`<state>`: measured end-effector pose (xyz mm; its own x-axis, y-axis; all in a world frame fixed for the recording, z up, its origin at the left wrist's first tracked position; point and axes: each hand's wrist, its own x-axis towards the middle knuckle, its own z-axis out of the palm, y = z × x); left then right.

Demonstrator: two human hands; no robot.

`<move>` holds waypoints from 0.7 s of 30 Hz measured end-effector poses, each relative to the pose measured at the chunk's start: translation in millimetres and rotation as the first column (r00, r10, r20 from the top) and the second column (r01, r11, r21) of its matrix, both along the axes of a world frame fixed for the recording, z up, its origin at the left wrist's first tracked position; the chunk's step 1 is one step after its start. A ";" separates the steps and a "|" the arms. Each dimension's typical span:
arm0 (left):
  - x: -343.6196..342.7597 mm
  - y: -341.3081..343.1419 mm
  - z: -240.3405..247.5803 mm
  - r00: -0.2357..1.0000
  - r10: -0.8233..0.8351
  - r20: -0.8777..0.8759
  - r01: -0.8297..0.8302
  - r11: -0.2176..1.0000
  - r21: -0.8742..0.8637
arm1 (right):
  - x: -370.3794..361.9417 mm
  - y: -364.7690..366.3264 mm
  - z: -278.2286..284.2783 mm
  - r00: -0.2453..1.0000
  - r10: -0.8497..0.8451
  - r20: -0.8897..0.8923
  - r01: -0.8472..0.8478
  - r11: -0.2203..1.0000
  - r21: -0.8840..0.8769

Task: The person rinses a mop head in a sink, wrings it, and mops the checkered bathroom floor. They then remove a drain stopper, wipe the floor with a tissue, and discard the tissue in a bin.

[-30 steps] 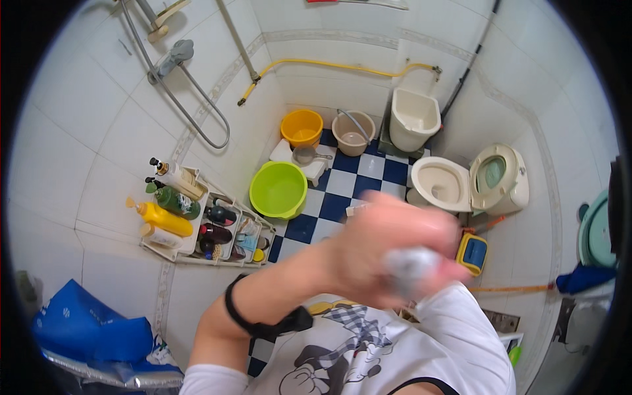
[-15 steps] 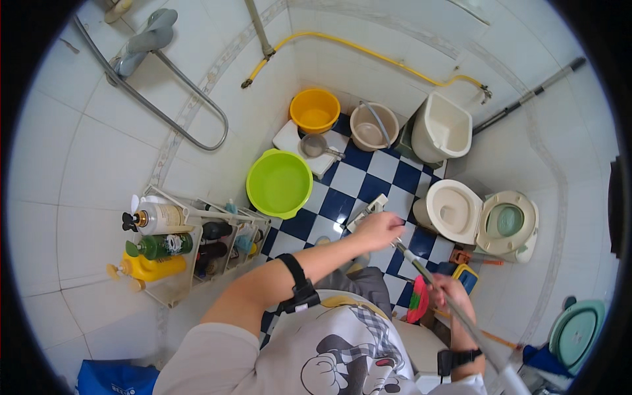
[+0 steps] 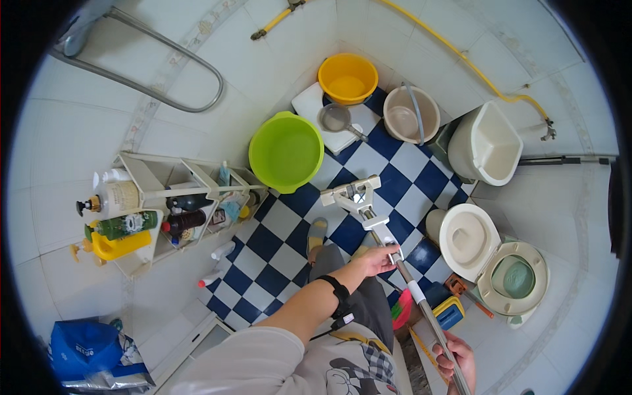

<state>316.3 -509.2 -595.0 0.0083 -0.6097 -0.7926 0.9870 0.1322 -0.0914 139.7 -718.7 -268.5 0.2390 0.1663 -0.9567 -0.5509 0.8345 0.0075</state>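
A squeeze mop with a steel pole (image 3: 431, 326) and a white head (image 3: 352, 194) slants from the lower right toward the middle of the floor. Close to the head, my left hand (image 3: 380, 261) is closed round the handle, beside its white lever section. Lower down, my right hand (image 3: 456, 359) wraps its fingers round the pole. The head hangs over or rests on the blue and white checkered tiles (image 3: 284, 234); I cannot tell whether it touches them. My slippered foot (image 3: 316, 232) stands left of the mop.
Far off are a green basin (image 3: 286, 153), a yellow basin (image 3: 347, 78), a ladle (image 3: 336, 118), a beige bucket (image 3: 411, 113) and a white tub (image 3: 490, 143). The toilet (image 3: 469, 242) is at right. A bottle rack (image 3: 148, 191) lines the left wall, with a blue bag (image 3: 85, 345) below.
My view has swung, showing more floor at left. The mop head, partly hidden by my left hand before, is now in plain sight. My right hand sits lower in view, still on the pole.
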 end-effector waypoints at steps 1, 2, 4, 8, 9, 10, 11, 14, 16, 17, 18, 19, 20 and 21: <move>-4.0 -4.2 -9.1 1.000 0.002 0.012 -0.002 0.999 -0.047 | -8.0 -10.1 -13.3 0.993 -0.086 0.077 0.075 0.989 0.130; -10.5 -13.1 -15.1 0.999 0.036 0.003 -0.036 0.999 -0.023 | -15.0 -16.8 -24.5 0.973 -0.182 0.142 0.142 0.956 0.257; -23.1 -34.5 -23.5 0.998 0.070 0.002 -0.070 0.996 0.046 | -25.0 -16.6 -31.1 0.980 -0.198 0.024 0.195 0.975 0.107; -23.5 -63.9 -44.4 0.996 0.030 0.079 -0.037 0.996 0.078 | -15.6 34.8 -5.2 0.702 0.682 -0.206 -0.674 0.542 -0.502; -23.4 -68.8 -49.8 0.996 -0.002 0.086 -0.006 0.996 0.089 | -8.1 47.6 7.6 0.563 0.808 -0.174 -0.669 0.321 -0.671; -23.0 -73.9 -54.8 0.995 -0.036 0.097 0.026 0.995 0.095 | 8.6 42.5 5.3 0.338 0.908 -0.247 -0.426 -0.087 -0.901; -22.6 -79.2 -59.7 0.991 -0.073 0.111 0.062 0.993 0.098 | 22.7 35.9 0.5 0.144 0.902 -0.406 -0.007 -0.409 -0.912; -37.6 -95.1 -63.6 0.994 0.001 0.113 -0.009 0.998 0.065 | 39.8 6.0 -26.6 0.023 0.647 -0.763 -0.452 -0.674 -0.585; -46.3 -100.5 -66.6 0.993 -0.008 0.115 0.002 0.999 0.054 | 33.3 -17.6 -57.1 -0.122 0.687 -0.717 -0.735 -0.548 -0.400; -47.3 -97.2 -72.1 0.979 -0.131 0.159 0.125 0.991 0.044 | 26.5 -26.8 -72.5 -0.170 0.749 -0.640 -0.834 -0.456 -0.312; -42.3 -89.0 -82.2 0.931 -0.186 0.313 0.213 0.975 -0.056 | 18.0 -32.2 -85.9 0.013 0.869 -0.494 -0.820 -0.273 -0.502; -35.6 -80.8 -92.2 0.853 -0.293 0.432 0.366 0.926 -0.096 | 7.7 -33.9 -91.5 0.004 0.848 -0.531 -0.830 -0.293 -0.474; -18.9 -69.5 -108.5 0.784 -0.451 0.426 0.525 0.849 -0.067 | -0.4 -34.3 -96.4 0.000 0.823 -0.568 -0.839 -0.309 -0.448; 9.7 -48.8 -135.1 0.656 -0.650 0.383 0.708 0.706 -0.014 | -6.5 -32.6 -103.0 0.002 0.797 -0.604 -0.845 -0.321 -0.427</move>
